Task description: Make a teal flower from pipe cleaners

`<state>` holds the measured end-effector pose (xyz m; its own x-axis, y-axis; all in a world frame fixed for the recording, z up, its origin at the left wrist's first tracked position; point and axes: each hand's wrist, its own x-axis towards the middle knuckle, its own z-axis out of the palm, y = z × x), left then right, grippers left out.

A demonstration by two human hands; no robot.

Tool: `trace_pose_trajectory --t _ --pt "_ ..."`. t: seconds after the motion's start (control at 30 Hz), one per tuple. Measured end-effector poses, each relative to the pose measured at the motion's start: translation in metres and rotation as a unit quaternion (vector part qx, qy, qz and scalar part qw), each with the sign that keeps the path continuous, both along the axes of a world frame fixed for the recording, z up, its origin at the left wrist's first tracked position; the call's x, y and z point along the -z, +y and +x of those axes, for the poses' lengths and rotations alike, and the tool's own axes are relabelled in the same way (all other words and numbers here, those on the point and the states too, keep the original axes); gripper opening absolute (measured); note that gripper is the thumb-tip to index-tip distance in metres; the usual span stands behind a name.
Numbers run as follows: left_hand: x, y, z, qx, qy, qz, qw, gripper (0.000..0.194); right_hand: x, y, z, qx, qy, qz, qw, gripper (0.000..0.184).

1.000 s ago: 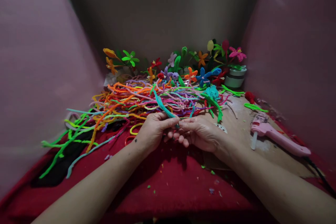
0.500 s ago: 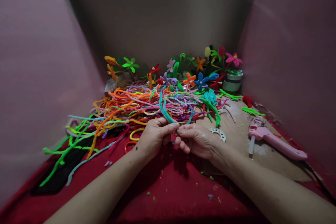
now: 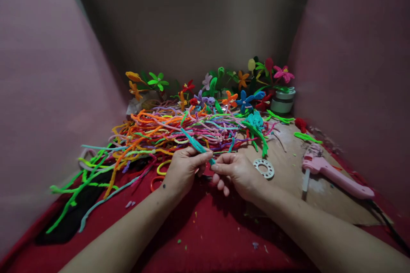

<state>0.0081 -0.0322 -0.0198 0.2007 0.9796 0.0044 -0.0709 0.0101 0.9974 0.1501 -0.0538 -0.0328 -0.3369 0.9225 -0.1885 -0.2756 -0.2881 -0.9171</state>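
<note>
In the head view, we pinch the teal pipe cleaners (image 3: 194,142) between thumb and fingers of our left hand (image 3: 185,168), above the red-covered table (image 3: 205,239). Our right hand (image 3: 238,175) grips their lower end, close beside the left. Behind them lies the heap of colourful pipe cleaners (image 3: 156,123); to the right, the white ring (image 3: 264,169) and pink glue gun (image 3: 336,175) rest on the cardboard (image 3: 288,153).
</note>
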Motion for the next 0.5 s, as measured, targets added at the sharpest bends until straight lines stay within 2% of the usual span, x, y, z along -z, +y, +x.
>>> trace_pose_trajectory --t 0.1,0.23,0.37,0.5 --pt "-0.0067 0.0006 -0.003 -0.048 0.061 0.051 0.996 0.017 0.0006 0.0009 0.0004 -0.014 -0.003 -0.023 1.0 0.02" --pt "-0.011 0.0012 -0.0073 -0.073 0.112 0.103 0.986 0.023 -0.0006 0.0004 0.0005 -0.028 -0.003 -0.023 0.999 0.021" --pt "-0.0082 0.0008 -0.0064 -0.049 0.061 0.056 0.995 0.021 -0.0013 -0.002 -0.0008 -0.026 0.02 0.003 0.999 0.024" --pt "-0.0045 0.0011 -0.004 -0.028 0.005 0.01 1.0 0.019 -0.0013 -0.0031 -0.0023 -0.022 -0.006 -0.003 1.0 0.028"
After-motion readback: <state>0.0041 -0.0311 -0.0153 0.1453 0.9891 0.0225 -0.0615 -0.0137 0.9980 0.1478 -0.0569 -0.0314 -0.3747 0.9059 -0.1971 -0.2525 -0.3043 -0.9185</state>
